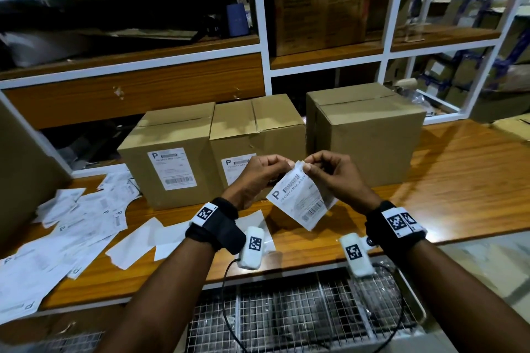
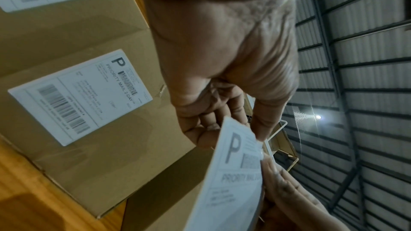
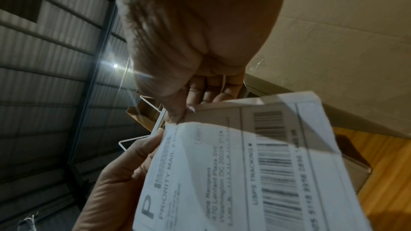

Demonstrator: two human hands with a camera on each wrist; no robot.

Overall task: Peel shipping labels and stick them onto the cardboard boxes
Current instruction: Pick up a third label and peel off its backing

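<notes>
Both hands hold one white shipping label in the air above the table's front. My left hand pinches its top corner from the left. My right hand pinches the same corner from the right, where a second layer of paper stands apart from the sheet. Three cardboard boxes stand behind: the left box and the middle box each carry a stuck label, and the right box shows a bare front.
Many loose labels and blank backing sheets litter the left part of the wooden table. White shelving full of cartons rises behind. A large carton stands at far left. A wire mesh shelf lies under the table edge.
</notes>
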